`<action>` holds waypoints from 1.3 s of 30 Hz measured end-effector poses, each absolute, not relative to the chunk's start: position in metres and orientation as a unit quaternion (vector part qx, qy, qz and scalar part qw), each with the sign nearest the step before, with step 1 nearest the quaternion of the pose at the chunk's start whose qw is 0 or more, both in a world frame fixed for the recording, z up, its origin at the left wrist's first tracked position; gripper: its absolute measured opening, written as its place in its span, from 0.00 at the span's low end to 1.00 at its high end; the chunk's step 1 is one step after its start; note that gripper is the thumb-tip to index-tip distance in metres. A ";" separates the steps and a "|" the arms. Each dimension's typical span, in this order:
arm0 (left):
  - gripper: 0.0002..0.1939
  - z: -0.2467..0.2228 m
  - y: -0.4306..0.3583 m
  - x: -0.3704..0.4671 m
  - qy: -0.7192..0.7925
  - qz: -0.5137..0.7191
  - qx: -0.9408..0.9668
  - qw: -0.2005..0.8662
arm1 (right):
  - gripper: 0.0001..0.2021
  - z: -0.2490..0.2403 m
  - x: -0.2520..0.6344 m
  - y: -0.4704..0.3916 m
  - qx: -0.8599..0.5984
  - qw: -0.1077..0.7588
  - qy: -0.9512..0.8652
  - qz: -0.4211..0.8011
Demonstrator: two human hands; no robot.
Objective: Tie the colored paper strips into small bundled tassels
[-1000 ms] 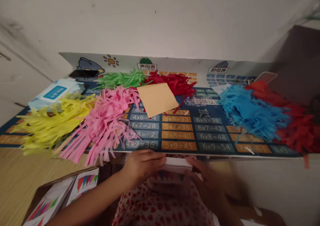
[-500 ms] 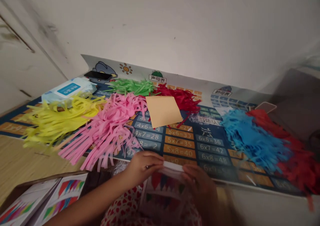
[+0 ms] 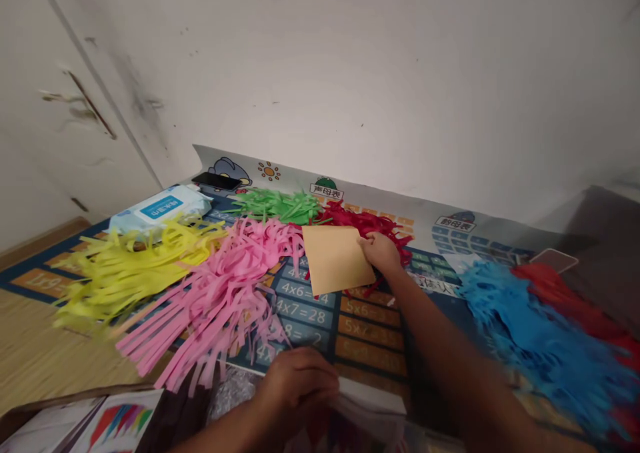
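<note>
Past the near half of the printed mat [image 3: 311, 314], find the tan sheet [image 3: 336, 263], close to square, so no real long axis to speak of. Sits slightly skewed, angled away toward the right along the near edge. Rests over part of the red fringe bundle [image 3: 357, 218], just beside the pink fringe [image 3: 240, 273] on the left. From the right hand [image 3: 384, 254], lies directly to the left, and in contact: got that hand closed on the sheet's right edge in an apparent thumb-and-finger pinch (can't see under the grip, so no call on its depth). Can't confirm any lift off the fringe either. From the left hand [image 3: 303, 379], lies farther out and a bit to the right, well apart, with bare mat between. Call the right hand nearer, easily. Got the left hand low by the near edge of the mat, curled around the left end of the white strip [image 3: 373, 396] along the top of a clear packet [image 3: 370, 429]. See that strip run rightward from the fingers, long axis roughly side to side. Can't make out much of the packet below it, too dark and blurred. Over on the far right, beyond the right forearm [image 3: 440, 343], see the blue fringe [image 3: 540, 346], apart from both hands.
</note>
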State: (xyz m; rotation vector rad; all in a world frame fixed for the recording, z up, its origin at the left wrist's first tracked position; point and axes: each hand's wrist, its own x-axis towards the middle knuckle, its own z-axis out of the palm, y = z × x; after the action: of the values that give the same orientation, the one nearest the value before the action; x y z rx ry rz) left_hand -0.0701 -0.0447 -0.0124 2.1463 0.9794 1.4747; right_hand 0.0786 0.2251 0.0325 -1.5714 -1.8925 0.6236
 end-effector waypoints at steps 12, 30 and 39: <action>0.04 -0.013 -0.047 -0.071 0.378 0.510 0.753 0.170 | 0.19 0.043 0.088 0.203 -0.432 0.448 -0.629 0.466; 0.30 0.062 -0.052 -0.117 0.527 0.641 0.552 -0.081 | 0.13 0.055 0.124 0.085 -0.349 0.498 -0.600 0.520; 0.14 0.125 -0.014 -0.131 0.606 0.493 0.532 0.326 | 0.11 0.070 0.116 0.069 -0.367 0.548 -0.700 0.274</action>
State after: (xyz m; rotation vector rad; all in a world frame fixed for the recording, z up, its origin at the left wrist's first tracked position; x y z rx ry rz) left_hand -0.1312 -0.0142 0.1250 1.3951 1.5889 1.2921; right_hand 0.1162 0.0686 0.0697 -0.8691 -1.6586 0.6498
